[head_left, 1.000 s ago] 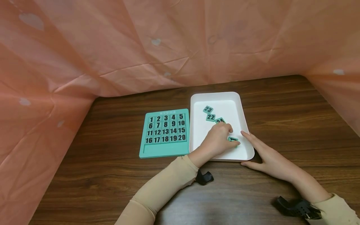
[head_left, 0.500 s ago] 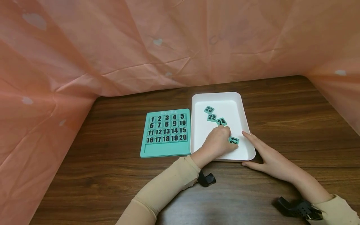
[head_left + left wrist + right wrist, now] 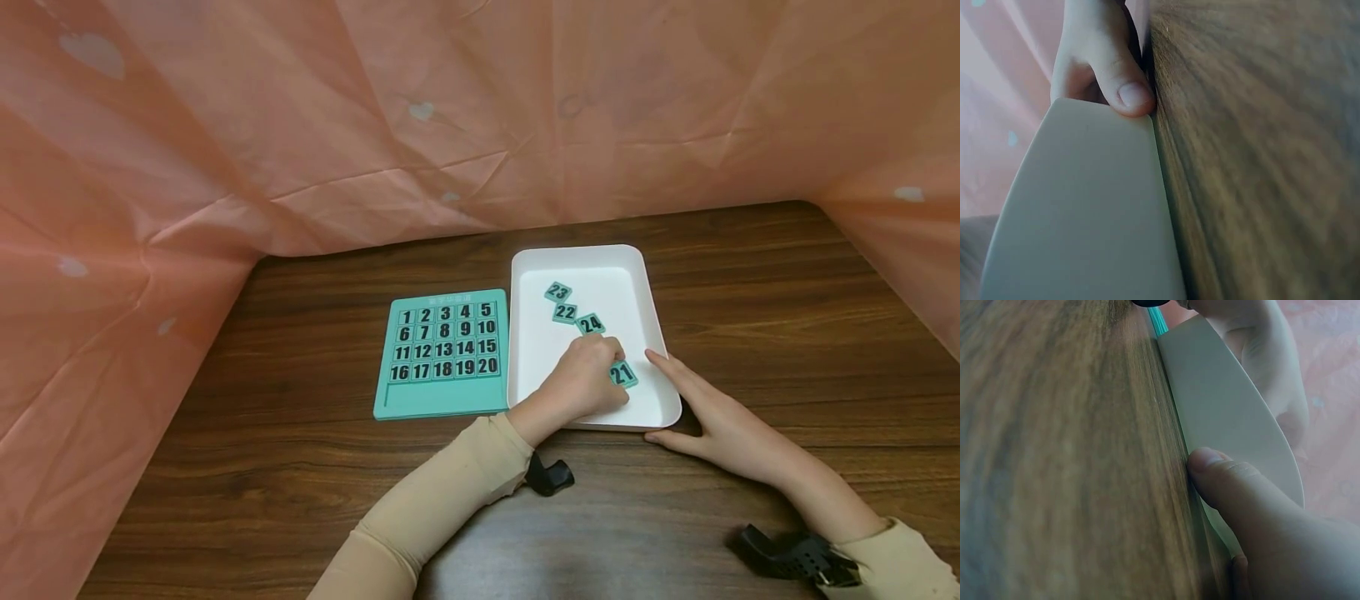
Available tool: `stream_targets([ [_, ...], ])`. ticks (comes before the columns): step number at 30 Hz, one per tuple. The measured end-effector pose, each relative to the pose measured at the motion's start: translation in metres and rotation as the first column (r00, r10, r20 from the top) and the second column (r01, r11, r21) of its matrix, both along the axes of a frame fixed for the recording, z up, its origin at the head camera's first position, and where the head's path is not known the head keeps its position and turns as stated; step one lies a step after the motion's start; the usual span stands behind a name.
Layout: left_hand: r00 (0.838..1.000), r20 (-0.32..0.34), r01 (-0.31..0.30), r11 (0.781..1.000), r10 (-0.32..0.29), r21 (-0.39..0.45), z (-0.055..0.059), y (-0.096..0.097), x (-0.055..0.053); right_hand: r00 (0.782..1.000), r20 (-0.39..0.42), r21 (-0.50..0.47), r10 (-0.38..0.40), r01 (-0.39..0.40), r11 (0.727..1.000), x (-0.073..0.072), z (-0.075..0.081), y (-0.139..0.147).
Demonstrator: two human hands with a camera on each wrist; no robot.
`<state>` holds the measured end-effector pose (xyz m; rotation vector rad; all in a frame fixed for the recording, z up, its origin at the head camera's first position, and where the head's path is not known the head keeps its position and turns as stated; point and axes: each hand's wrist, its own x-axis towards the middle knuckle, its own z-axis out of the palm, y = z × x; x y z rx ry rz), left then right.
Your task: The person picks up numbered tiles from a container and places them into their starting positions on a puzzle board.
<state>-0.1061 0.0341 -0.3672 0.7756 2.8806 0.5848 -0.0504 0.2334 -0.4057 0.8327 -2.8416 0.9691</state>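
In the head view my left hand (image 3: 581, 375) reaches inside a white tray (image 3: 525, 367). Its bent index finger and thumb lie on either side of a green tile numbered 21 (image 3: 622, 374). Tiles 24 (image 3: 590, 323), 22 (image 3: 565, 312) and 23 (image 3: 558, 292) lie farther back in the tray. My right hand (image 3: 716, 429) holds the tray's near right corner, fingers along the right wall and thumb on the near wall. The left wrist view shows that right thumb (image 3: 1132, 97) low on the tray wall (image 3: 1085, 200). The right wrist view shows it at the wall's bottom edge.
A green number board (image 3: 442, 404) lies against the tray's left side. Its rows hold tiles 1 to 20, above a bare strip. All stand on a dark wooden table (image 3: 285, 467). A pink curtain (image 3: 480, 125) hangs behind and at both sides.
Between my left fingers, tile 21 has turned from sideways to nearly upright. The left index finger and thumb have drawn back slightly, uncovering tile 24. My right hand stays at the tray corner.
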Motion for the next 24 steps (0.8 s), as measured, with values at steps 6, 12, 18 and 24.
stream_targets([
  [6, 0.996, -0.068, 0.07, 0.994, -0.064, 0.086, 0.009, -0.008, 0.001, 1.0, 0.021, -0.008, 0.003, -0.003, 1.0, 0.0, 0.001, -0.001],
  [12, 0.992, -0.082, 0.107, 0.987, -0.097, 0.119, 0.019, -0.023, 0.001, 1.0, 0.015, -0.003, 0.001, -0.001, 1.0, 0.0, 0.001, 0.0],
  [18, 0.992, -0.071, 0.109, 0.985, -0.1, 0.136, 0.029, -0.044, -0.001, 1.0, 0.006, 0.007, 0.006, -0.006, 1.0, -0.001, 0.001, 0.0],
  [24, 0.988, -0.077, 0.144, 0.979, -0.133, 0.147, 0.038, -0.077, 0.0, 1.0, 0.007, 0.014, 0.002, -0.002, 1.0, 0.0, 0.001, 0.0],
])
